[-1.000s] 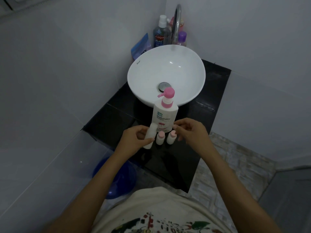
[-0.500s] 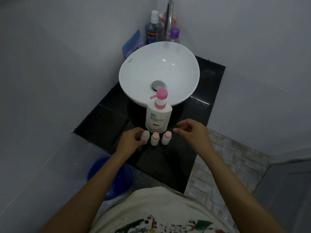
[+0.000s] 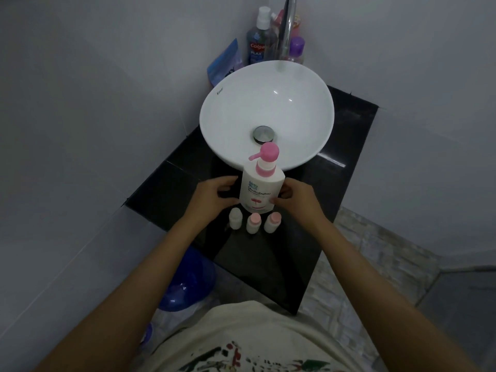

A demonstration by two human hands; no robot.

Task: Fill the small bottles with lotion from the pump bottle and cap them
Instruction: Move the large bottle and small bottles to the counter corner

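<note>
My left hand (image 3: 214,196) and right hand (image 3: 296,197) cupping the pump bottle (image 3: 262,190) from both sides, upright on the black bench (image 3: 335,189), three small bottles (image 3: 253,222) just nearer, white basin (image 3: 236,116) beyond

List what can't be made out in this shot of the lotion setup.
- Head view: whether the small bottles hold lotion; their walls are opaque.
- Whether the leftmost small bottle is capped; too small and dim.
- Fine print on the pump bottle; blurred.
- Faucet top; cut off by the upper edge.
- Palm contact of the left hand and right hand; hidden by the bottle.
</note>
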